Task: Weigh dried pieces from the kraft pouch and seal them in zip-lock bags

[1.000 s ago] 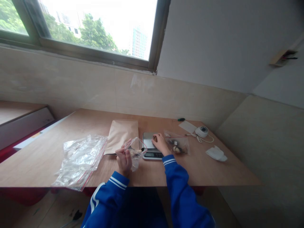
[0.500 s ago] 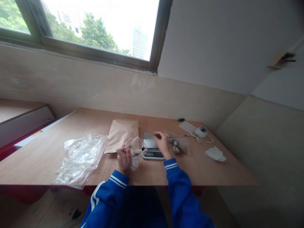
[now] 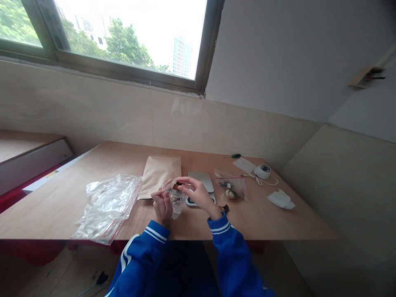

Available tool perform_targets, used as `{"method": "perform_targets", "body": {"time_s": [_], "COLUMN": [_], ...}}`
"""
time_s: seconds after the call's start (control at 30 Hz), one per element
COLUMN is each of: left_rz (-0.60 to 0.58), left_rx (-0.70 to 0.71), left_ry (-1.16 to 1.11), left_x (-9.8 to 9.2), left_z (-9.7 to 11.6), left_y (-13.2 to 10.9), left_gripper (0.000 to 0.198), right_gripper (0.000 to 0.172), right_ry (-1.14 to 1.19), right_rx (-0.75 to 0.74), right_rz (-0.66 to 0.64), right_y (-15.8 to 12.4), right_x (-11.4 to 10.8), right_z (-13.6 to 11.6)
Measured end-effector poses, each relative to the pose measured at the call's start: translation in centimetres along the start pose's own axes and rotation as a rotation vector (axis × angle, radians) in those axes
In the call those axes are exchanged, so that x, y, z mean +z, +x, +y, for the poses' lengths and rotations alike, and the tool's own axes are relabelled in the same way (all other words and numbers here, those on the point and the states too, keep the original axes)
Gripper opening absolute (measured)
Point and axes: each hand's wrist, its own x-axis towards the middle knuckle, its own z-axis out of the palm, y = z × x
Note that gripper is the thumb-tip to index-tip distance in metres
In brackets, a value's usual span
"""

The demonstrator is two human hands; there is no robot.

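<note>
My left hand point(image 3: 162, 207) is closed on a small clear zip bag point(image 3: 177, 210), holding it above the front of the table. At the mouth of that bag, my right hand point(image 3: 198, 194) pinches a small brown and dark piece point(image 3: 176, 186); its kind is too small to make out. Behind and below my right hand lies a digital kitchen scale point(image 3: 208, 176) with a metal plate, its display partly covered by the hand. A brown paper pouch point(image 3: 159, 171) lies flat just beyond my left hand. Near my right wrist sits a small black object point(image 3: 224, 208).
Empty clear zip bags point(image 3: 108, 202) are heaped at left. A zip bag with small parts point(image 3: 230, 190) lies right of the scale. Further right are a white dome camera point(image 3: 262, 171) with its cable, a white card point(image 3: 244, 165), a green-handled screwdriver point(image 3: 235, 156) and a crumpled white wrapper point(image 3: 281, 199).
My right hand has moved left and slightly down from over the scale's plate to the zip bag's mouth, bringing the brown piece. The black object by my right wrist has come into view.
</note>
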Motion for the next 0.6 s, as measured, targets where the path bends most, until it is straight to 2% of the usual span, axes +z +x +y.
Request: {"method": "perform_targets", "body": {"time_s": [0.07,0.23,0.3,0.43,0.6], "left_rz": [0.014,0.107,0.147,0.178,0.183], "left_rx": [-0.008,-0.078,-0.092,-0.094,-0.131], "left_ry": [-0.002,0.008,0.033,0.025,-0.086], "left_x": [0.0,0.0,0.0,-0.2,-0.5], "left_z": [0.1,-0.1,-0.4,-1.0,0.4], "left_y": [0.0,0.0,-0.1,-0.5,-1.4], "left_gripper": [0.017,0.02,0.023,0.025,0.026], "right_gripper": [0.03,0.033,0.036,0.043,0.045], "right_ry": [-0.015,-0.111,-0.176,-0.28,-0.303], "right_rx": [0.002,0.02,0.024,-0.005,0.016], "right_rz": [0.058,0.35,0.381,0.238,-0.005], "right_y": [-0.5,-2.0,-2.4,-2.7,-3.3], "right_x": [-0.2,-1.0,-0.9,0.2,2.0], "right_z": [0.1,1.4,2.2,2.5,0.1]}}
